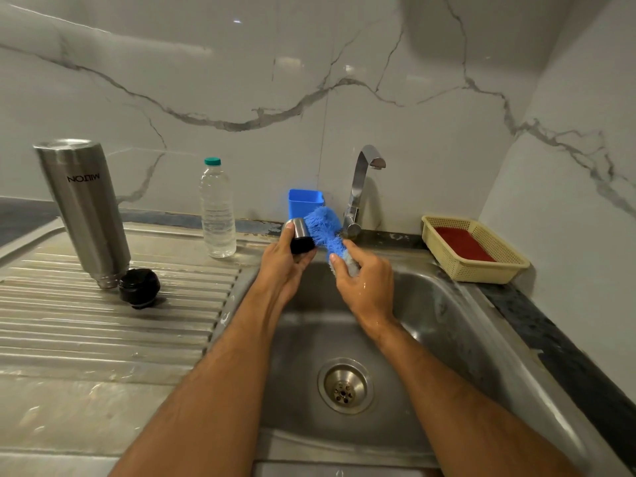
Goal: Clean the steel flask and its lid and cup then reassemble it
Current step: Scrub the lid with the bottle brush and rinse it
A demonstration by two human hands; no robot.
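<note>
In the head view, the left hand [287,259] is curled around a small steel cup with a black plastic rim [300,235] and holds it over the far edge of the stainless steel sink basin [447,325]. The right hand [364,280] grips the pale handle of a blue bristle bottle brush [321,228], and the bristles touch the right side of the cup. Both hands are above the basin, in front of the chrome tap [361,187].

On the ribbed steel draining board [103,325] at the left, the tall cylindrical steel flask [82,211] stands upside down, tilted a little. The round black plastic lid [140,288] lies just beside its mouth, on the near right.

Farther right on the board stands a clear plastic water bottle with a green cap [216,211]. A blue square plastic container [304,201] is behind the hands, near the wall. At the right of the sink sits a cream plastic mesh basket [481,266] with a red flat thing inside.
</note>
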